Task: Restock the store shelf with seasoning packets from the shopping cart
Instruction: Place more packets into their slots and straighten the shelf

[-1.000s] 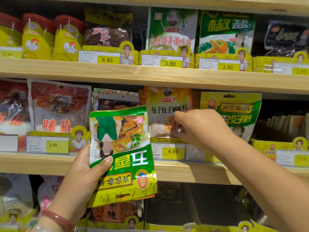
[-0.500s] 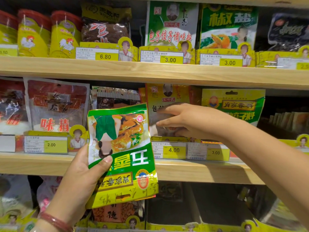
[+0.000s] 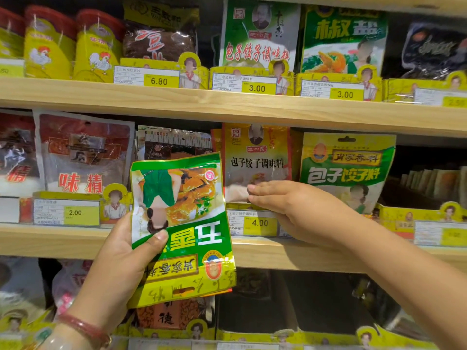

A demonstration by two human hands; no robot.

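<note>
— So, what have you got hold of?

— My left hand grips a green-and-yellow seasoning packet upside down, thumb across its front — it hangs before the middle shelf.

— And the other?

— My right hand reaches in, fingers nearly straight, tips touching the yellow packet standing on that shelf, above the 4.00 price tag. A green-and-yellow dumpling-seasoning packet stands just beside it.

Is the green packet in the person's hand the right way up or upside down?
Upside down. On the green packet gripped by the left hand, the big white characters and the pictured person are inverted, and the hang slot sits at the bottom.
</note>
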